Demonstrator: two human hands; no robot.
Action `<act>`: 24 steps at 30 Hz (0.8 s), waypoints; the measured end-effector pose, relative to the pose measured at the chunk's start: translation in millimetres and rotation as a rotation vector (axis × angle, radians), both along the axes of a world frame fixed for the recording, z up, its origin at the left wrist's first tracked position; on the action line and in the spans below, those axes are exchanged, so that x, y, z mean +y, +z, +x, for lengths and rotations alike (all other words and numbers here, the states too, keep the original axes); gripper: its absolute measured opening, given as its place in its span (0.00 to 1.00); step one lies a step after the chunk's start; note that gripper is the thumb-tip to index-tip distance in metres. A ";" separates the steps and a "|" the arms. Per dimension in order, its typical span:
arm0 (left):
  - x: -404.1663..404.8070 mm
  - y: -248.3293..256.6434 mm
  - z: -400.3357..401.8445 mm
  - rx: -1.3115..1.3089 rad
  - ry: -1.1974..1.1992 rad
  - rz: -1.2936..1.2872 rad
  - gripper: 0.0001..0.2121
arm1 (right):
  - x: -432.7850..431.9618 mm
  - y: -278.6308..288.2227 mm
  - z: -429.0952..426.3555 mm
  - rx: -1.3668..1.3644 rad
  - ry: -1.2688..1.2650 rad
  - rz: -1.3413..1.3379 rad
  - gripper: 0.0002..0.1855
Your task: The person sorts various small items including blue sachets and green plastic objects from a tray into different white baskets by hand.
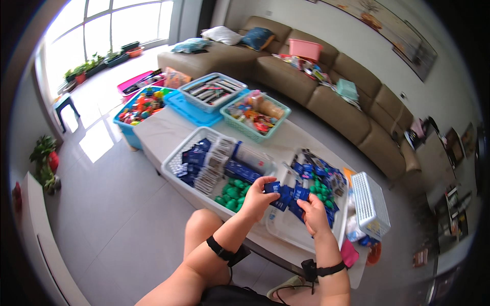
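Note:
Between thumb and fingers, my left hand [257, 197] grips a small dark blue packet [272, 187]. My right hand [316, 215] pinches another blue packet [301, 193], and more blue packets hang or lie just between the two hands. Under my left wrist is a white basket [183, 142] with stacked blue packets [196, 160], rows of pale packets [210, 168], a dark blue box [243, 171] and round green objects [232, 194]. Below my right hand, a white tray [283, 229] carries mixed blue packets and more green objects [322, 194].
At the table's far end stand a white basket of pens or markers [212, 93], a mint basket of snacks or small goods [250, 132] and a blue bin of colourful toys [134, 124]. An upended pale blue basket [371, 204] stands right of the tray. A brown sofa [337, 103] runs behind.

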State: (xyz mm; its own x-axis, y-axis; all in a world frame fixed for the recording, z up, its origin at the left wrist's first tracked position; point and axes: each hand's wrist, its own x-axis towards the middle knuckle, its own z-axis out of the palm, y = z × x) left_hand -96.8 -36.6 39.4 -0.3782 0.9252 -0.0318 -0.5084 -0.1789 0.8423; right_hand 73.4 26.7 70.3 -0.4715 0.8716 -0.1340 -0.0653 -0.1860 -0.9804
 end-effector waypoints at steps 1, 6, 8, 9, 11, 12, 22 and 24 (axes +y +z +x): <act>-2.7 0.4 -18.5 -0.100 0.017 0.081 0.23 | 3.1 5.9 -21.3 -0.019 0.078 0.078 0.13; -46.5 1.1 -128.0 -0.015 0.360 0.122 0.22 | -0.2 28.8 -144.5 0.009 0.396 -0.010 0.13; -64.2 -7.8 -164.9 0.007 0.542 0.141 0.21 | 1.0 24.1 -181.5 -0.020 0.479 -0.036 0.13; -70.6 -20.2 -183.6 0.127 0.660 0.089 0.22 | 8.4 10.8 -200.7 -0.038 0.515 -0.045 0.14; -86.2 -38.0 -209.2 0.344 0.810 -0.066 0.21 | 2.8 1.2 -234.5 -0.142 0.531 -0.088 0.13; -88.5 -45.8 -215.8 0.399 0.844 -0.116 0.21 | -0.5 -3.7 -247.8 -0.148 0.488 -0.112 0.11; -66.2 -39.3 -218.3 0.793 0.948 -0.374 0.22 | 25.4 -11.3 -292.9 -0.296 0.327 0.098 0.36; -79.2 -35.0 -218.2 1.034 0.998 -0.413 0.20 | 20.0 -8.0 -280.4 -0.233 0.317 0.114 0.34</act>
